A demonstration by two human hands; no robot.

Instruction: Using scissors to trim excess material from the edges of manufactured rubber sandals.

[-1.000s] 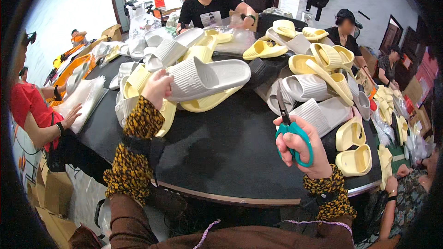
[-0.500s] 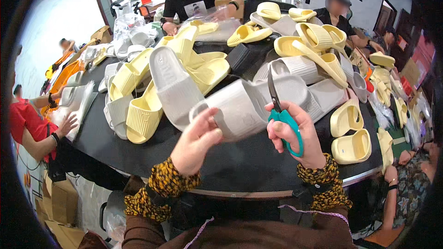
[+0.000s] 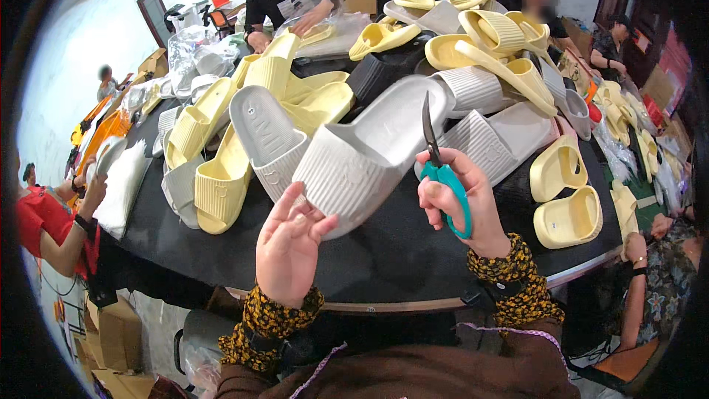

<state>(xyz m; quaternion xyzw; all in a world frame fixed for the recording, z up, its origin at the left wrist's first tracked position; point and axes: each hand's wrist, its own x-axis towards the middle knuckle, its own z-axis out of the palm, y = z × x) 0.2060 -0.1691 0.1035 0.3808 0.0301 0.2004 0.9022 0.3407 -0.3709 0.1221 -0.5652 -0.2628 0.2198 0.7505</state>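
A grey ribbed slide slipper lies tilted over the pile in front of me, its toe toward my left hand. That hand is palm up with its fingers loosely apart. Its fingertips overlap the slipper's toe edge; whether they press on it is hard to tell. Scissors with teal handles are in my right hand, fingers wrapped round the handles and the dark blades pointing up, close together. Behind the tilted slipper lie another grey slipper and yellow slippers.
The slippers are heaped on a black table. Two yellow slippers stand near its right edge. Co-workers sit around it: one in red at left, one in black across. Clear plastic bags lie at the far left.
The grey slipper, blurred before, is now sharp, turned with its footbed showing. My left hand moved left and down and opened out. The scissors stay in my right hand, slightly lower.
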